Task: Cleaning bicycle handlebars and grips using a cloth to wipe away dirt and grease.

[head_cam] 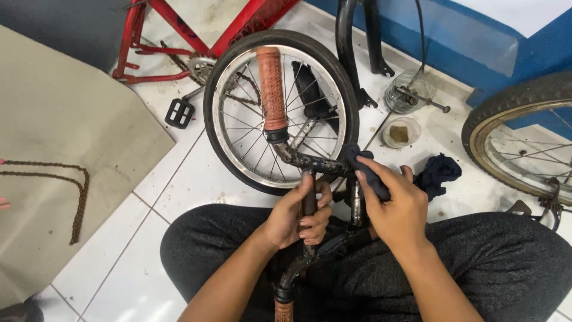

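Note:
A dark, worn bicycle handlebar [307, 160] with orange-brown rubber grips lies across my lap. The far grip [271, 89] points away from me and the near grip [284, 310] sits at the bottom edge. My left hand [297, 214] is wrapped around the bar's lower tube. My right hand [393, 200] presses a dark blue rag [360, 167] against the crossbar near the stem. Both hands touch the bar.
A small spoked wheel [281, 110] stands on the white tiles ahead, with a red bike frame [179, 36] and pedal [179, 112] behind it. A rusty chain [74, 197] lies on cardboard at left. Another wheel [518, 143], a second rag [438, 173] and a small tub [400, 132] sit at right.

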